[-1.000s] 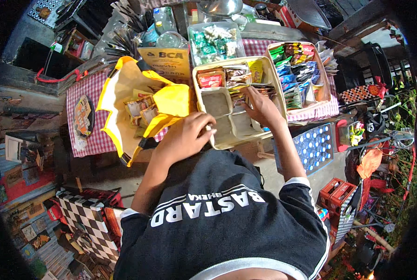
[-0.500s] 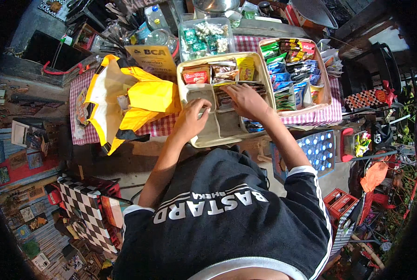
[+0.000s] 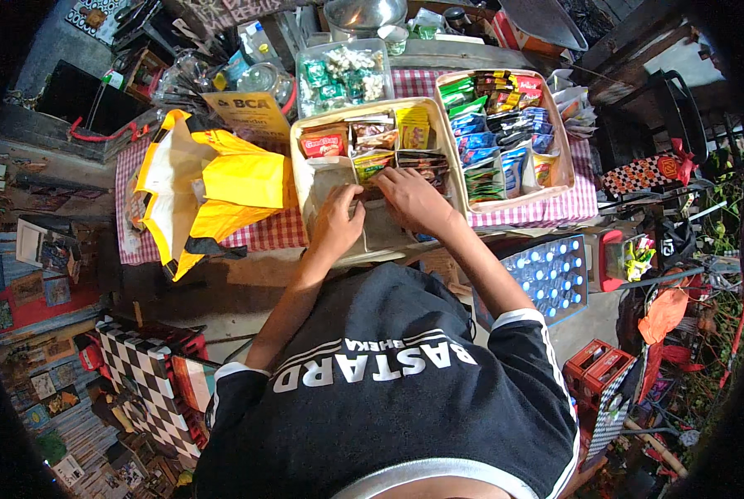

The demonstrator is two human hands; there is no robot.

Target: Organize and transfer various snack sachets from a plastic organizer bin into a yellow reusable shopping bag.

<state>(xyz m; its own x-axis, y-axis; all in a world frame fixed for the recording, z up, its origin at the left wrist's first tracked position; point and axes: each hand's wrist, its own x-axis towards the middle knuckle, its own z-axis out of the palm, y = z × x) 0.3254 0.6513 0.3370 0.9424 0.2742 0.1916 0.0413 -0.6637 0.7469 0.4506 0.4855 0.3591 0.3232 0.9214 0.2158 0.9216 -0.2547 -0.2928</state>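
Note:
My left hand [image 3: 336, 222] is at the front left of a cream compartment tray [image 3: 300, 187], fingers curved, thumb apart, fingertips near the middle dividers. My right hand [image 3: 415, 201] has its bent fingers closed on sachets in the centre, beside a yellow-green packet [image 3: 373, 160]; its fingertips are partly hidden. Red sachets [image 3: 323, 143] and yellow sachets [image 3: 412, 126] fill rear compartments. Left of this tray lies an open yellow bag [image 3: 243, 173]. A second tray [image 3: 565, 179] of colourful sachets stands to the right.
All three containers rest on a red-checked cloth [image 3: 555, 215], with a clear tub [image 3: 343, 79] and a yellow sign [image 3: 240, 115] behind. Below right are a crate of bottles [image 3: 538, 283] and red crates [image 3: 598, 366]. A checkered table [image 3: 145, 382] stands lower left.
My left hand has moved right, closer to my right hand. More of the yellow-green packet shows above my right fingers. The whole scene has shifted slightly left in view.

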